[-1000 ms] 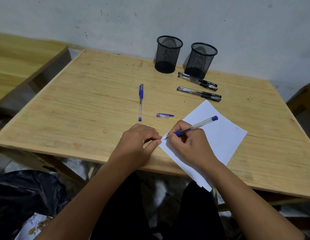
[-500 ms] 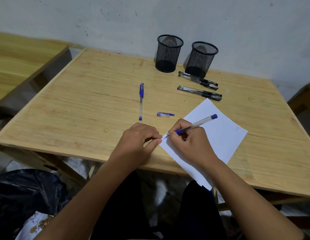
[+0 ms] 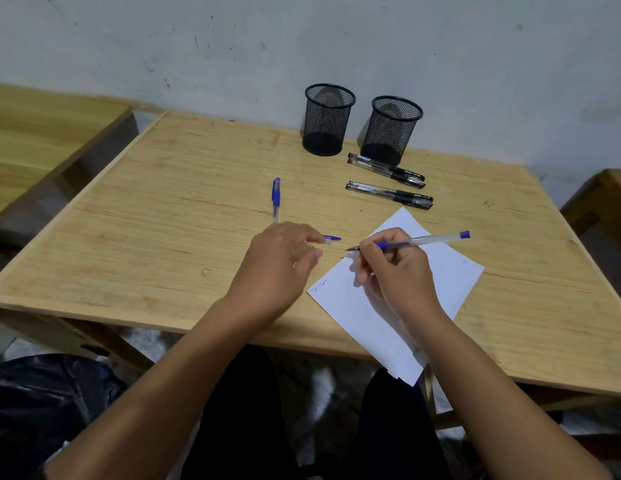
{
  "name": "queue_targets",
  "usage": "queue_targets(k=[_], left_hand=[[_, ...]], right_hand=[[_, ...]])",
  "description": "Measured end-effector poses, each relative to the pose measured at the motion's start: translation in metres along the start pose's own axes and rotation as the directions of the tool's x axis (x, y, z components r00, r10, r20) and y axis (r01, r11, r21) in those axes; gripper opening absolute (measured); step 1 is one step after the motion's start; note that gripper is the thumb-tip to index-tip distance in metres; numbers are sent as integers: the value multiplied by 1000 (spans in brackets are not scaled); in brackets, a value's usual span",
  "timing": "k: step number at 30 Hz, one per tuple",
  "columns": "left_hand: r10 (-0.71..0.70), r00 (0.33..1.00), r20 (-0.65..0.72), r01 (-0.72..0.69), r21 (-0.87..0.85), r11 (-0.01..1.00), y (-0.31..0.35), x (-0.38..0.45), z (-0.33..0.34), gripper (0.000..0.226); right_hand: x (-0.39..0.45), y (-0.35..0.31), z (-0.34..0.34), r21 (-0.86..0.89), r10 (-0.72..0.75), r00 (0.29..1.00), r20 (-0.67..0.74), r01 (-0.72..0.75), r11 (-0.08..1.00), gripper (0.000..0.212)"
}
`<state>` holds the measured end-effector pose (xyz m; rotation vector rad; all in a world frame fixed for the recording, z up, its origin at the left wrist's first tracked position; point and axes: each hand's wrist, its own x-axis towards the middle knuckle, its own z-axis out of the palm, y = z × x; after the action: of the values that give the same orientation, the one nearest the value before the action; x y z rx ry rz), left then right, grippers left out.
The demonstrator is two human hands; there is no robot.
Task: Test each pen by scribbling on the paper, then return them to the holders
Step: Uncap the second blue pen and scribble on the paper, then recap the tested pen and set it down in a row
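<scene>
My right hand [image 3: 399, 268] grips an uncapped blue pen [image 3: 420, 241], its tip lifted just past the top left edge of the white paper [image 3: 368, 313]. Blue scribble shows at the paper's left corner. My left hand [image 3: 281, 261] hovers with fingers spread, fingertips touching the loose blue cap [image 3: 331, 239]; whether it grips the cap is unclear. A second blue pen [image 3: 275, 199] lies capped behind the left hand, partly hidden by it. Three black pens [image 3: 388, 181] lie in front of two black mesh holders [image 3: 328, 119], [image 3: 392, 128], which look empty.
The wooden table [image 3: 146, 237] has its near edge under my forearms, and the paper overhangs it. Another wooden table [image 3: 42, 133] stands at the left, a wooden piece [image 3: 610, 199] at the right. A black bag [image 3: 42, 393] lies on the floor.
My left hand has left the paper's corner and moved up to the loose cap. My right hand has lifted the pen off the paper and swung it flatter.
</scene>
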<state>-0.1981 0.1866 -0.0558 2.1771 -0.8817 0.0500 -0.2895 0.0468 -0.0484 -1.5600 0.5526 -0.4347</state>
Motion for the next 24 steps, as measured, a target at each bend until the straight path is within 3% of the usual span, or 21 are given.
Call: queue_targets(k=[4,8,10,15,24], left_hand=[[-38,994,104,20,168,986,-3,32,13,27],[-43,985,165,9,200,980,-3,44,19,15],[-32,991,133,10,163,987,1,44,16,14],[-84,995,56,91,-130,987,23,34,5,13],[-3,1000,18,6,-154,988,38,21,-3,15]], right_hand=[[3,-8,-11,-59,-22,998,-62,18,998,7],[4,-14,-19,28,15,997,-73,-13,1000,14],[5,-17,-21,46,13,997,-70,-10,999,15],[6,-25,-20,38,-51,998,-48,52,998,15],[3,-31,-19,111,-105,994,14,102,989,14]])
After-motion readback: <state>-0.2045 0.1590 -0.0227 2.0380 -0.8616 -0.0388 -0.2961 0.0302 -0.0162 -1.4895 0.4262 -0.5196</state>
